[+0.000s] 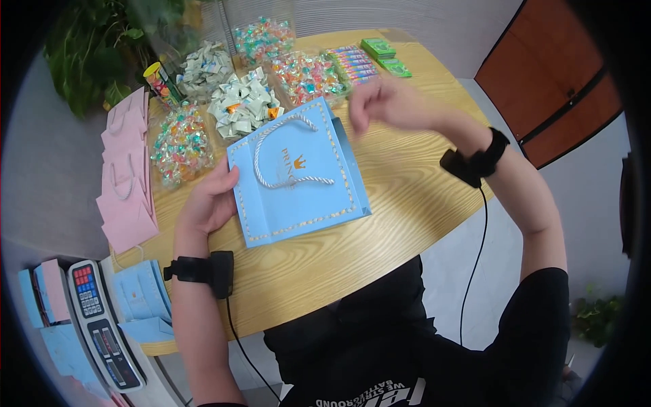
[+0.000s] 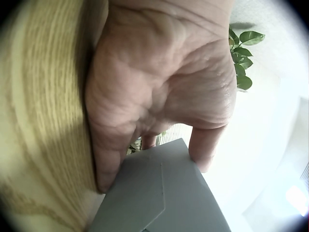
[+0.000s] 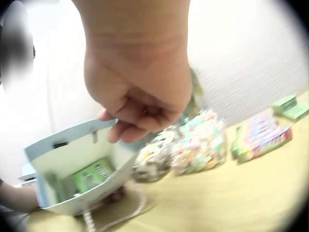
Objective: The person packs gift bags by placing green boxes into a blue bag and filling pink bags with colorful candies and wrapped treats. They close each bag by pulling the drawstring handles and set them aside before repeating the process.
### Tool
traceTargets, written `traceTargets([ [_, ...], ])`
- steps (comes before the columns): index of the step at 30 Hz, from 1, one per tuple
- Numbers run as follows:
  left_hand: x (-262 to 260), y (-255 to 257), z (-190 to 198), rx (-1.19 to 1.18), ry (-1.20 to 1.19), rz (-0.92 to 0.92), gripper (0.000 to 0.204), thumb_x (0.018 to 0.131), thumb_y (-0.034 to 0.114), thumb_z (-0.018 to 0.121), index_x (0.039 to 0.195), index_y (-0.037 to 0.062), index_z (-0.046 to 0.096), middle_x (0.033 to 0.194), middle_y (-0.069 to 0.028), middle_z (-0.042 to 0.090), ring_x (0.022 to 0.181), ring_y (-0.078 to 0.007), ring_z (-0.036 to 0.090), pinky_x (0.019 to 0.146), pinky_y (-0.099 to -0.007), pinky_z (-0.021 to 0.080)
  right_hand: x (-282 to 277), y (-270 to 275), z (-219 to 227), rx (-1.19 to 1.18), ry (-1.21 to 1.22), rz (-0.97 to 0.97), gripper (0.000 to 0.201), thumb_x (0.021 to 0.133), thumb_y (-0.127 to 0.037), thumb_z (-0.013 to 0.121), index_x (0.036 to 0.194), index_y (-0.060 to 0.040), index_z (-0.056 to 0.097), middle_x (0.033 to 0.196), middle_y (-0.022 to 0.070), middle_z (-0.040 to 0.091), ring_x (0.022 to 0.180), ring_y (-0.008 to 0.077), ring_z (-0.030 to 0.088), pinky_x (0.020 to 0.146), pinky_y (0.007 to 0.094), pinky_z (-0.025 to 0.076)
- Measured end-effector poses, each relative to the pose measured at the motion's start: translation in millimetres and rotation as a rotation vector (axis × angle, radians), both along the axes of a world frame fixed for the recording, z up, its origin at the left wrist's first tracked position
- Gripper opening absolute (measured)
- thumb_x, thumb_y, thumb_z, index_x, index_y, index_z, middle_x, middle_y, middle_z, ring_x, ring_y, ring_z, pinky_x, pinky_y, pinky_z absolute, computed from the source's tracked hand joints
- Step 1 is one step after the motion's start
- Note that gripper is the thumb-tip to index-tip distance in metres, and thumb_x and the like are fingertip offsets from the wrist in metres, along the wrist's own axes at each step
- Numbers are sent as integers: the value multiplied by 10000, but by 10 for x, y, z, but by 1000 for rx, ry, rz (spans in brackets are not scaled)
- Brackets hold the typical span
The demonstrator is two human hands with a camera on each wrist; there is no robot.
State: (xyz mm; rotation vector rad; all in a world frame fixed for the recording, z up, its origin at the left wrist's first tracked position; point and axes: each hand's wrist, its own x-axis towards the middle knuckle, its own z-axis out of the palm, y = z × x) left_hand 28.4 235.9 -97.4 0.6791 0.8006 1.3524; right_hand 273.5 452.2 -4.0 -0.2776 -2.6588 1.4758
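Note:
A light blue paper gift bag (image 1: pixel 305 197) with a white rope handle and gold print is tilted over the table, its mouth toward the right hand. My left hand (image 1: pixel 210 201) grips its lower end, thumb on the front face. In the left wrist view the bag's pale base (image 2: pixel 159 193) lies between thumb and fingers. My right hand (image 1: pixel 390 105) hovers just off the bag's mouth, blurred, fingers loosely curled with nothing visible in them. Through the mouth, the right wrist view shows a green packet (image 3: pixel 92 177) inside.
Clear tubs of wrapped candies (image 1: pixel 306 76) and white sachets (image 1: pixel 244 105) stand along the table's back. Colourful sticks (image 1: pixel 351 64) and green packs (image 1: pixel 378 47) lie to their right. Pink bags (image 1: pixel 125 176) line the left edge, near blue bags (image 1: pixel 140 292) and a scale (image 1: pixel 102 325).

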Motion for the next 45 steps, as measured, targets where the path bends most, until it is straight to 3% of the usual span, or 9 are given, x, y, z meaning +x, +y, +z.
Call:
traceTargets([
  [3,-10,5,-18,0,-24,-10,681,858,207,598,1396,30,220,1360,-98,390,1237,-225,415,1022,-384,351,64,680,-49,491,-20,-632,129,747,-80,568,821,-22,656,792,100,652,782,189,620,700,296,488],
  [6,-9,4,-13,1,-41,-9,690,849,196,610,1394,26,222,1358,-100,391,1235,-230,415,1024,-385,352,290,1398,-395,830,-169,-773,265,774,-212,593,983,-56,642,907,147,655,873,265,623,751,352,487],
  [12,-10,-7,8,-34,-48,17,732,824,192,644,1394,22,217,1360,-103,386,1244,-229,405,1028,-384,348,397,1621,-703,792,-516,-840,456,796,-375,591,1136,-71,565,1017,150,640,981,306,589,816,393,466],
  [22,-17,3,2,-17,-81,-10,700,846,178,615,1398,21,212,1370,-101,371,1254,-224,391,1034,-376,338,555,1261,-446,695,-339,-975,413,705,-366,614,992,-69,606,846,125,646,793,254,620,701,355,479],
  [27,-11,-9,29,-18,-84,-17,697,856,184,603,1402,18,204,1378,-101,364,1259,-222,385,1034,-376,333,662,196,47,475,77,-629,260,746,-246,603,919,-51,597,814,87,631,697,173,581,641,294,451],
  [31,13,6,40,3,-59,-46,699,861,207,596,1405,19,199,1383,-105,363,1260,-227,390,1025,-377,346,593,-656,289,678,117,-254,334,655,-179,663,955,-52,594,941,82,590,872,195,556,704,307,445],
  [38,22,2,26,50,-33,-43,695,864,220,594,1405,24,204,1383,-105,368,1263,-233,393,1026,-381,348,106,-857,-120,728,229,-40,388,685,-219,707,1016,-47,599,981,140,592,912,312,558,754,389,466],
  [41,-2,1,7,42,-18,-38,695,863,221,595,1405,25,206,1381,-102,369,1262,-229,394,1025,-382,348,-48,-886,-152,608,268,81,290,738,-197,654,973,-35,607,839,174,601,820,344,570,725,404,476],
  [45,15,3,11,42,-19,-40,703,857,227,605,1404,28,211,1380,-98,371,1262,-225,391,1025,-383,347,-43,-902,-125,362,-95,168,285,815,-213,581,1037,-33,580,913,205,611,878,364,572,753,412,473],
])
